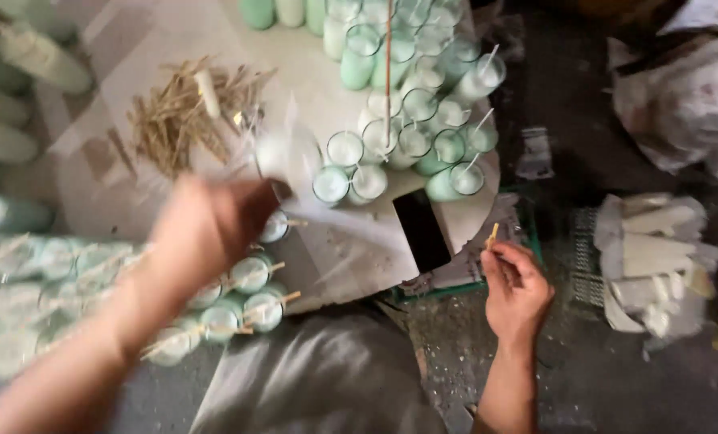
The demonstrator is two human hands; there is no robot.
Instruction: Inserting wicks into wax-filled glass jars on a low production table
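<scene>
Watching remotely, I judged this the stick-placing step: right hand (516, 291) at four o'clock pinched a stick (492, 235); left hand (206, 229), blurred at nine o'clock, hovered by a glass (274, 227), its grip unclear. Next called for centring the stick.

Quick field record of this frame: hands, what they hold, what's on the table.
left hand: blurred, over the table above glass jars lying on their sides; what it holds cannot be told
right hand: pinches a small stick
table: pale round top
upright jars: cluster with white and green filling, some with sticks
stick pile: loose, tan
phone: dark, flat near the table edge
</scene>
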